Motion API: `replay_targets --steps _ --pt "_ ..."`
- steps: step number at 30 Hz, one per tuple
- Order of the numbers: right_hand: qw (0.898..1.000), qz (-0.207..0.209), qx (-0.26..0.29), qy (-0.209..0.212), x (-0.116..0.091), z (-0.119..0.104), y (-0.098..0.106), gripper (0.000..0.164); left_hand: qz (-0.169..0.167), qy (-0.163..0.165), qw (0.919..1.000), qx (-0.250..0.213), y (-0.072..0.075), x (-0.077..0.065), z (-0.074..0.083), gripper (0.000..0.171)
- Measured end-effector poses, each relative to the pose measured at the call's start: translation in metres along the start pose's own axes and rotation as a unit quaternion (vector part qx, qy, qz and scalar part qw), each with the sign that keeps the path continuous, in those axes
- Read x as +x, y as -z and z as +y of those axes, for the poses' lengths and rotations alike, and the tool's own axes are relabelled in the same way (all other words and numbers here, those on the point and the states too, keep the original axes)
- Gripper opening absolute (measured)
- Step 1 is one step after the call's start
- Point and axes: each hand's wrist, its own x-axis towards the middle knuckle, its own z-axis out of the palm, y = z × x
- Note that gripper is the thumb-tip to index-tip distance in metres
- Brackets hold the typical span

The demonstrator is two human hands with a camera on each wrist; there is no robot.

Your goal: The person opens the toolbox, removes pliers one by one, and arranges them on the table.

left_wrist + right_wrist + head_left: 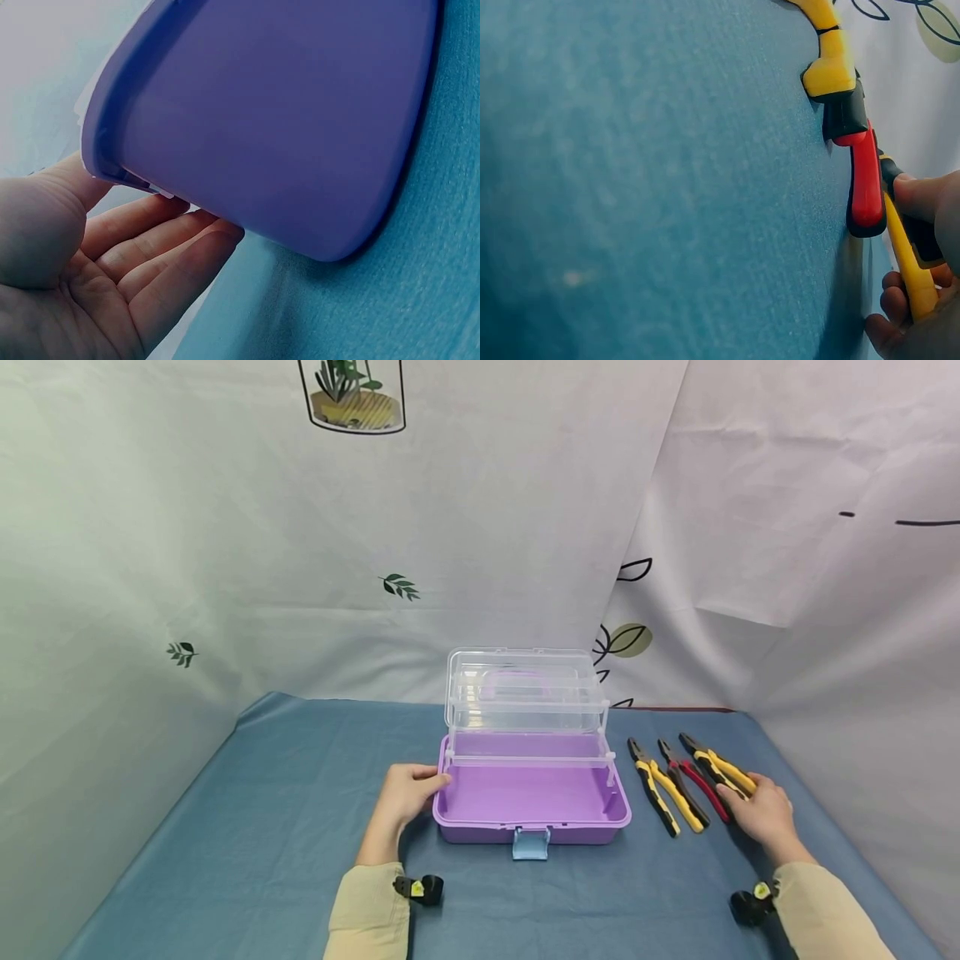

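Observation:
A purple toolbox [480, 835] stands in the middle with its clear lid [525, 685] raised and its inside bare. My left hand [405, 793] holds the box's left side, thumb over the rim and fingers against the outer wall; the left wrist view shows this purple wall [285, 135] close up. On the right, my right hand [765, 814] grips the handles of the rightmost yellow-and-black pliers [723, 768]. In the right wrist view, the thumb lies on the black part of the pliers and the fingers curl by the yellow handle [904, 259].
Between the box and my right hand lie another yellow-and-black pair of pliers [652, 781] and a red-and-black pair [703, 781]. A blue latch [531, 844] hangs at the box's front. Blue cloth [300, 827] covers the table, with white printed curtains [487, 527] behind.

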Motion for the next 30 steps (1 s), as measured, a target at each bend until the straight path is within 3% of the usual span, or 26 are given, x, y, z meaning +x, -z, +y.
replay_targets --steps 22,30 --pt "0.999 -0.041 -0.010 -0.020 0.0013 0.0002 0.0053 0.091 0.001 0.000 1.0000 0.006 -0.0002 -0.0004 0.0003 0.033" --pt "0.999 -0.035 0.004 -0.041 0.0012 0.0031 0.0039 0.089 0.001 0.003 1.0000 0.005 -0.0002 -0.0002 -0.0001 0.032"
